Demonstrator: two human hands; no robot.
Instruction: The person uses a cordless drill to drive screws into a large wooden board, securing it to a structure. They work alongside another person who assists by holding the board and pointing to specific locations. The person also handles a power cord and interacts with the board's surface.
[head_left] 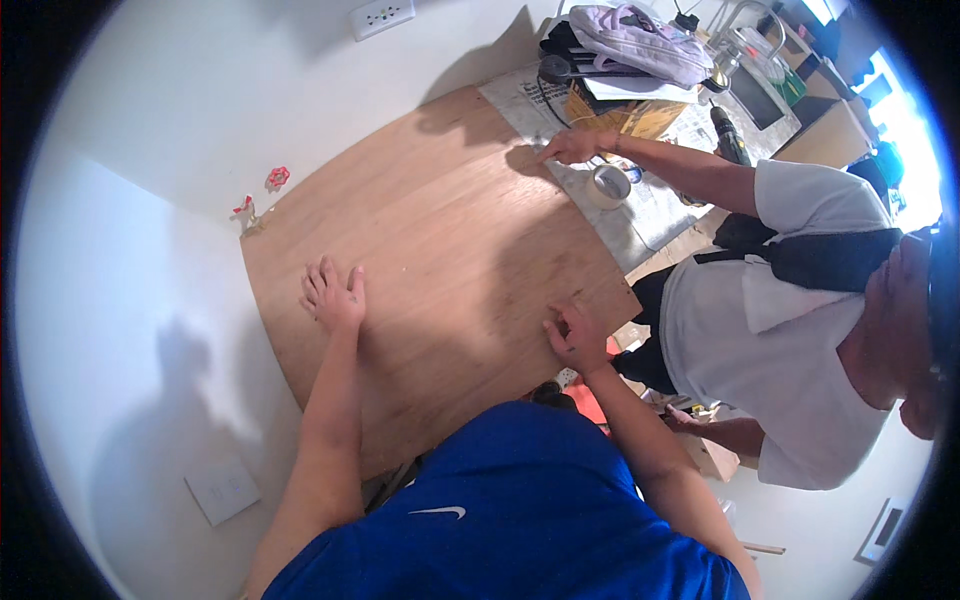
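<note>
On the wooden board (440,250), the left hand (335,295) presses flat, fingers spread, holding nothing. Near the right edge, the right hand (575,335) rests with fingers curled together, empty. A co-worker's hand (572,147) steadies the far corner; the board seems positioned but unfixed.

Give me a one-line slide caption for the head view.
Left hand flat and right hand curled on a wooden board; a co-worker's hand touches its far edge.

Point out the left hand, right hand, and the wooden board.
left hand (335,297), head view, back of the hand.
right hand (577,338), head view, knuckles.
wooden board (450,240), head view, bare middle of its face.
</note>
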